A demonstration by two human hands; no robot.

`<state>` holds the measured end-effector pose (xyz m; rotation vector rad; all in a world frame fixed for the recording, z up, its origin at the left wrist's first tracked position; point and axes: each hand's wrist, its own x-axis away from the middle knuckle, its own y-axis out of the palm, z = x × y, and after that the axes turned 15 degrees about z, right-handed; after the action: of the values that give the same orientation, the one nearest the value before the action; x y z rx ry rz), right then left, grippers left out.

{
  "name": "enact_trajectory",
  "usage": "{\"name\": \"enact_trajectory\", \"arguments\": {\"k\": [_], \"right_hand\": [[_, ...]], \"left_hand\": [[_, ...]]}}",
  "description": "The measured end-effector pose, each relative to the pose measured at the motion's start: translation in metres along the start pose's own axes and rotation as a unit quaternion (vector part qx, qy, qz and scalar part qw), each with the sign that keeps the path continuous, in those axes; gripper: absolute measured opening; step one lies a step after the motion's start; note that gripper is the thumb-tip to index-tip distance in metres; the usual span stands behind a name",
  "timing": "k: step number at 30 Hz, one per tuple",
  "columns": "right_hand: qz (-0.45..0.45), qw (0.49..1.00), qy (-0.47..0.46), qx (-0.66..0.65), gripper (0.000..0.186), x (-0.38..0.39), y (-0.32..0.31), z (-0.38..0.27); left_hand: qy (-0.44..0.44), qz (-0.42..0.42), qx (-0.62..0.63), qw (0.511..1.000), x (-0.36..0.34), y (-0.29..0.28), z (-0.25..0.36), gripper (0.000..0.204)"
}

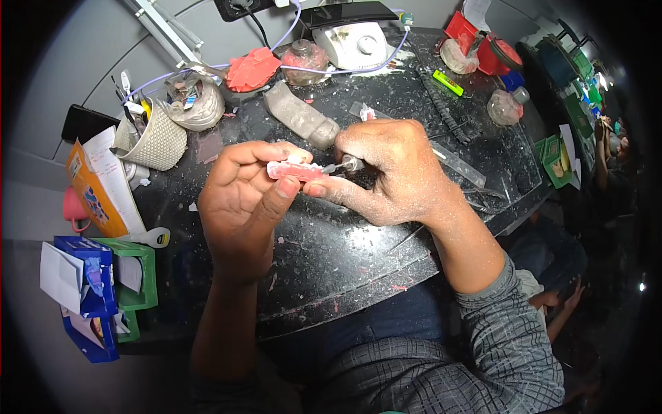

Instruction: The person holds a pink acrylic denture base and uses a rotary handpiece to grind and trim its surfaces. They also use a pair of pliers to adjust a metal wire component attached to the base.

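Above the middle of the black table, my left hand (238, 203) pinches a pink denture (295, 171) between thumb and fingers. White dust lies along the denture's upper edge. My right hand (398, 165) is closed round a metal rotary handpiece (352, 163). Its bur (331, 168) meets the right end of the denture. My right thumb reaches in close under that end. Fine pale dust coats the back of my right hand and wrist. Most of the handpiece is hidden inside my right fist.
Behind my hands lie a grey block (301, 116), pink wax sheets (253, 69), a glass bottle (305, 62) and a white control box (353, 48). A woven basket (162, 141) and blue trays (89, 276) stand left. A green lighter (448, 83) lies right. Another person (607, 152) sits far right.
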<state>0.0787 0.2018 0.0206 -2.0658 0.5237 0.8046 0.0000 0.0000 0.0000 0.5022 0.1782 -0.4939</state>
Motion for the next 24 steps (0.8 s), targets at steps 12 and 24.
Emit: {"name": "enact_trajectory", "arguments": {"k": [12, 24], "right_hand": [[0.014, 1.0, -0.02, 0.016, 0.053, -0.0007, 0.001, -0.0015], [-0.007, 0.998, -0.022, 0.057, 0.054, -0.0012, -0.002, -0.0037]], "left_hand": [[-0.005, 0.01, 0.008, 1.0, 0.0004, 0.0003, -0.0006, 0.027], [-0.005, 0.008, -0.018, 1.0, 0.0005, 0.0031, 0.0025, 0.029]]}}
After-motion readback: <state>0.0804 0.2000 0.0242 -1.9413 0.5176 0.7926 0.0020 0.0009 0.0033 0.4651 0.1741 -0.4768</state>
